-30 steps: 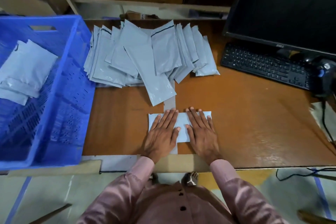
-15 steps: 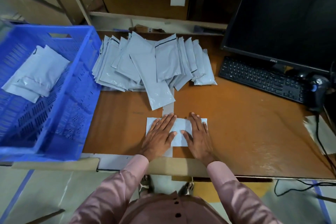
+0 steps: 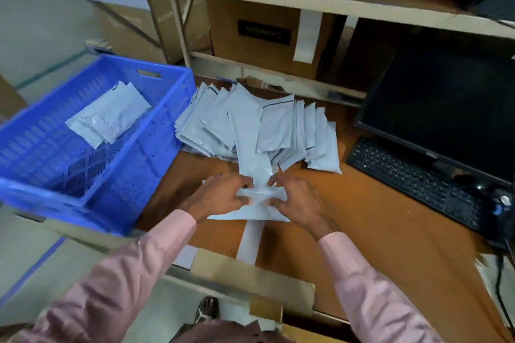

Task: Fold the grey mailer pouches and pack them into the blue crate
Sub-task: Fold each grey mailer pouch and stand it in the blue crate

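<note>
Brown tabletop (image 3: 362,217) below cluttered shelving: left hand (image 3: 220,195) and right hand (image 3: 295,198) near the front edge, fingers curled, pinching a grey mailer pouch (image 3: 255,210) between them, seemingly mid-fold. Unfolded pouches (image 3: 250,125) fanned toward the back edge; blue crate (image 3: 156,172) off the left edge, a few folded pouches (image 3: 108,120) inside. Next, probably: crease flat, then carry left into the crate. Carton label (image 3: 264,33) blurred, unreadable.
</note>
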{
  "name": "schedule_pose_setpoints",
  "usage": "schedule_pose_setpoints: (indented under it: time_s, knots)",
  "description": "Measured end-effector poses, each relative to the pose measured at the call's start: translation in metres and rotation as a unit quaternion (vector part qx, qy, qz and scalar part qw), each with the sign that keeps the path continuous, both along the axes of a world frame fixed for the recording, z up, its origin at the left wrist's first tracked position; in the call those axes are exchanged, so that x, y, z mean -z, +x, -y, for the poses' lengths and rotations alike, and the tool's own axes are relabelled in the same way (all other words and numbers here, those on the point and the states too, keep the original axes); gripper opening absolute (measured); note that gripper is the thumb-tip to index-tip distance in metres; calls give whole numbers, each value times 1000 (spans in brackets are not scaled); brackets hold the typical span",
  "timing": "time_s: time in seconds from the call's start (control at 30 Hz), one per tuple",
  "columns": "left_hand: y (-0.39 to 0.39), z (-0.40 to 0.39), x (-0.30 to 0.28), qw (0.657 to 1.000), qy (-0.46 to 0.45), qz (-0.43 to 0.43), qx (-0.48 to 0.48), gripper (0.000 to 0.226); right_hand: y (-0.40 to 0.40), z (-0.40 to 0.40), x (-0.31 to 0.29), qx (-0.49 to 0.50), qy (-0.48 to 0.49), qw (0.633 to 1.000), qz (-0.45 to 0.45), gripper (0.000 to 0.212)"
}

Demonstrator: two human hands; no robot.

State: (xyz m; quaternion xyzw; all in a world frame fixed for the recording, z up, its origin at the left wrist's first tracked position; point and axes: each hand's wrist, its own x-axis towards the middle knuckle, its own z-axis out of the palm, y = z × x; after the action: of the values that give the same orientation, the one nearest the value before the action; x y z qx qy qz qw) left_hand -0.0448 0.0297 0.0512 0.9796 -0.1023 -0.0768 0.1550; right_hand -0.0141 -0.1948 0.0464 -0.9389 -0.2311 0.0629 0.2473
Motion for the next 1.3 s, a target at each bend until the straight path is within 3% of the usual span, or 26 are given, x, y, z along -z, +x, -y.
schedule_pose_setpoints:
  time_s: [0.23, 0.47, 0.67, 0.87, 1.03, 1.3]
  knots:
    - [-7, -90, -93, 989, 10, 84, -122, 26, 51, -92, -95, -123, 33, 990, 55, 34]
    - [1, -194, -151, 970, 37, 141, -194, 32, 87, -208, -146, -174, 85, 975, 110, 23]
    - [19, -304, -144, 970, 24, 134, -201, 25, 117, -324, -148, -180, 84, 968, 154, 20]
    - [42, -400, -93, 968, -28, 94, -233, 15, 151, -424, -107, -137, 43, 972, 183, 24]
    - [74, -427, -41, 949, -62, 67, -301, 23, 159, -475, -49, -49, 77, 990, 107, 44]
    - [102, -433, -5, 948, -29, 17, -316, 26, 187, -517, 17, 34, 82, 989, -115, 35]
